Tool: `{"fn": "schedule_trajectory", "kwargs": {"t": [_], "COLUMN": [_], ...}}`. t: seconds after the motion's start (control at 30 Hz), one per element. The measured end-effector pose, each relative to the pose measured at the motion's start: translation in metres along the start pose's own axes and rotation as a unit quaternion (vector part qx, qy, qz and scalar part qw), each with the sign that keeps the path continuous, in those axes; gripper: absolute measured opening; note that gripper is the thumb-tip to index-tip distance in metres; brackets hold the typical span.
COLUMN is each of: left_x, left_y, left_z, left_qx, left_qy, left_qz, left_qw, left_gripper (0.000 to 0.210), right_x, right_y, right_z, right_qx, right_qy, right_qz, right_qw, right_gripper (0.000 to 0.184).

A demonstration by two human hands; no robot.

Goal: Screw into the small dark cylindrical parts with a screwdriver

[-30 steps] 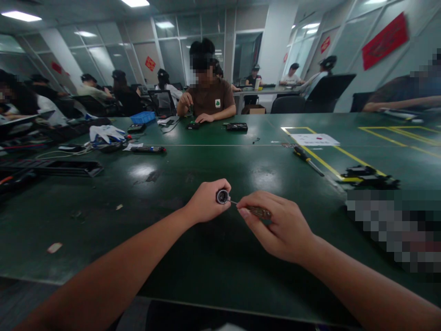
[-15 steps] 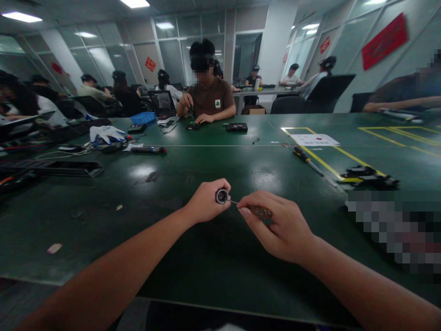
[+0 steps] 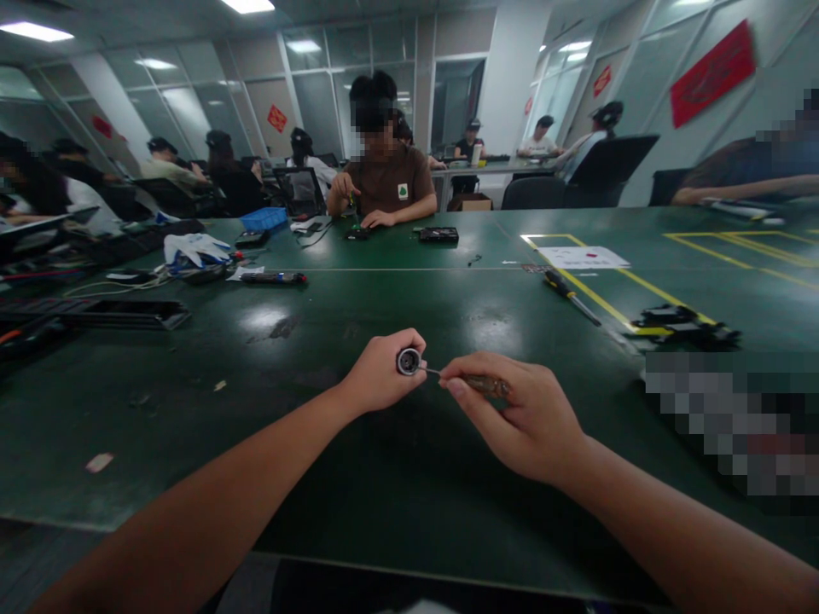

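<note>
My left hand (image 3: 384,371) is wrapped round a dark cylindrical part (image 3: 408,362), whose round open end with a pale rim faces me. Most of that part's body is hidden in the fist. Just to the right, my right hand (image 3: 521,414) grips a small screwdriver (image 3: 483,386) by its brownish, see-through handle. Its thin metal shaft points left and reaches the side of the cylindrical part, by the left fingertips. Whether the tip sits in a screw is too small to tell. Both hands are above the green table (image 3: 384,503).
A yellow-and-black screwdriver (image 3: 572,297) lies at the right, near black parts (image 3: 684,328) and a printed sheet (image 3: 585,257). At the left are white gloves (image 3: 197,250), a dark pen-shaped tool (image 3: 274,278) and a long black tray-like frame (image 3: 128,313). Across the table a co-worker (image 3: 387,175) handles small parts.
The cylindrical part has tilted slightly, so its open end faces me a little more. The right hand and screwdriver have shifted only slightly; the screwdriver's shaft still meets the part's side.
</note>
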State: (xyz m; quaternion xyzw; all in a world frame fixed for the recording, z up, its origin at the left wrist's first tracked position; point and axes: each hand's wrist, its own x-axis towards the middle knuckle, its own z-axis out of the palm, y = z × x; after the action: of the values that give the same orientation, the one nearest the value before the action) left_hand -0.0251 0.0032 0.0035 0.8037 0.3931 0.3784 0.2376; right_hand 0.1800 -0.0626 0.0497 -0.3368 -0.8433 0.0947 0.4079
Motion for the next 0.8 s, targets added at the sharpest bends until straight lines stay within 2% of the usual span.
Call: {"fn": "schedule_trajectory", "kwargs": {"t": [0.23,0.47,0.67,0.8], "left_x": [0.0,-0.0012,-0.0011,-0.001], "left_y": [0.001,0.0003,0.0011,0.001], "left_z": [-0.0015,-0.0008,-0.0007,-0.0003], "left_qx": [0.01,0.014,0.013,0.015], "left_qy": [-0.011,-0.013,-0.011,-0.01], "left_qz": [-0.006,0.001,0.003,0.005], "left_qw": [1.0,1.0,1.0,1.0], "left_gripper": [0.012,0.014,0.014,0.014], "right_x": [-0.0015,-0.0008,0.0012,0.0011], "right_y": [-0.0023,-0.0022,-0.0037,-0.0036], "right_z": [-0.0002,0.0001,0.0023,0.0016], "right_qx": [-0.02,-0.034,-0.025,-0.025], "right_qy": [0.028,0.011,0.002,-0.001], "right_qz": [0.003,-0.025,-0.079,-0.083], "right_qw": [0.999,0.999,0.997,0.996], "right_gripper": [0.011,0.01,0.011,0.01]}}
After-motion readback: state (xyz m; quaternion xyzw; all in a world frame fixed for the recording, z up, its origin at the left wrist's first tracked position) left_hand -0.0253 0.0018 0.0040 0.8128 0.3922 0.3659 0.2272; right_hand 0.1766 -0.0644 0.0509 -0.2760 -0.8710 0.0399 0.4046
